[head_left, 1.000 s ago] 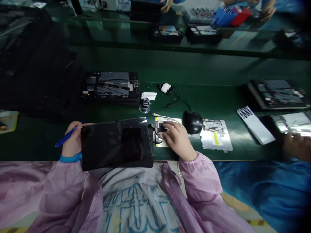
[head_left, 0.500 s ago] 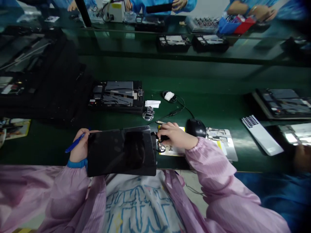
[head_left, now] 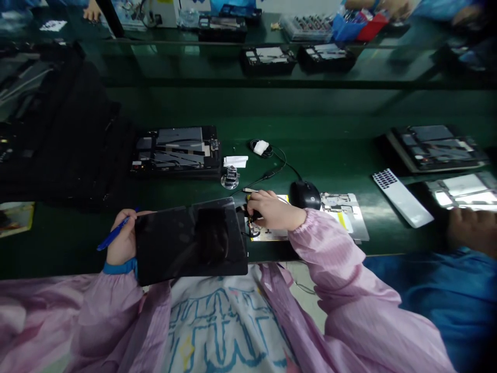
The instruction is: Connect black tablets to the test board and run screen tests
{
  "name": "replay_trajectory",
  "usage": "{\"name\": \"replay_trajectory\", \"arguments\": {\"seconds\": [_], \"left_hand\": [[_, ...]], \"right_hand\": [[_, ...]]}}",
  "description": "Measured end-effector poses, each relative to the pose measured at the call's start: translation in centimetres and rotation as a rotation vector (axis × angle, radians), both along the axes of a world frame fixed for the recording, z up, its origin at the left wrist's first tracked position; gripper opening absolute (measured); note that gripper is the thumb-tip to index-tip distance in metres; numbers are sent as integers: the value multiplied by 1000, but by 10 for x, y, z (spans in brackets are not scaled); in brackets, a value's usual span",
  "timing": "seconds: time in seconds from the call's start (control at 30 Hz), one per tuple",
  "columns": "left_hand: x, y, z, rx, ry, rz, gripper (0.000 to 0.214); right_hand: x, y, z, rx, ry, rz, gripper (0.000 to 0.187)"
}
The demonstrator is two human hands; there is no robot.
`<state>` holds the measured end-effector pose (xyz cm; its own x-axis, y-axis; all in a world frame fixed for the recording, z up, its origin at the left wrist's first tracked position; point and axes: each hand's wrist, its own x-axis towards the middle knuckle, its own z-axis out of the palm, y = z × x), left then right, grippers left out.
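A dark tablet (head_left: pixel 174 243) is tilted in front of me, its glossy screen facing up. My left hand (head_left: pixel 121 241) grips its left edge and also has a blue pen (head_left: pixel 113 235) tucked between the fingers. At the tablet's right edge, my right hand (head_left: pixel 276 211) is closed on a black cable connector (head_left: pixel 241 210), partly hidden by the fingers. Loose thin wires dangle below that hand. Under it lies a silvery circuit panel with yellow edges (head_left: pixel 267 235). A black computer mouse (head_left: pixel 306 196) sits just beyond my right wrist.
Opened tablets (head_left: pixel 178 147) lie stacked at the back left, beside a taller dark stack (head_left: pixel 58 140). A metal tally counter (head_left: pixel 230 177) and a coiled cable (head_left: pixel 261 148) stand behind my hands. On the right are a white strip (head_left: pixel 404 199) and a co-worker's hand (head_left: pixel 471 230).
The view has shifted slightly, so the bench items appear further left. My hands keep the same hold on the tablet and connector. The co-worker's hand at right has come further into view.
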<state>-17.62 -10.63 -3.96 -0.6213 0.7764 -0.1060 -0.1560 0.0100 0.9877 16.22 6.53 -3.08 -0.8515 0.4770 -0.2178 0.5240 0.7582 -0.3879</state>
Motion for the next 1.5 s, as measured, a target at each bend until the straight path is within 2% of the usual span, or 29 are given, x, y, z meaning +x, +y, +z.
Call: {"name": "replay_trajectory", "arguments": {"seconds": [0.07,0.17,0.23,0.3,0.4,0.57,0.63,0.83,0.93,1.23,1.4,1.5], "left_hand": [[1,0,1,-5,-14,10,46],[1,-1,2,0,-17,11,45],[2,-1,2,10,-12,7,44],[2,-1,2,11,-15,5,42],[2,-1,1,-2,-25,12,38],[-1,-5,-2,-7,-10,-2,32],[-2,-6,-3,-2,2,-13,30],[-2,-7,-5,-8,17,6,29],[-4,-7,-7,-8,27,0,31],[1,-19,-2,-41,103,-84,33],[-6,-31,1,-130,412,-34,32],[-10,-40,5,-191,490,-74,32]], "right_hand": [[10,-7,-8,18,138,-65,18],[26,-19,-22,58,353,-172,9],[34,-26,-30,70,435,-205,2],[38,-31,-35,78,465,-202,6],[39,-31,-37,109,442,-167,12],[33,-29,-35,158,400,-159,8],[29,-35,-35,164,392,-220,9],[10,-66,-39,135,489,-552,14],[2,-78,-39,161,492,-620,19],[-5,-97,-39,335,388,-580,29],[-8,-102,-40,403,337,-574,27],[-10,-107,-42,435,310,-572,24]]}}
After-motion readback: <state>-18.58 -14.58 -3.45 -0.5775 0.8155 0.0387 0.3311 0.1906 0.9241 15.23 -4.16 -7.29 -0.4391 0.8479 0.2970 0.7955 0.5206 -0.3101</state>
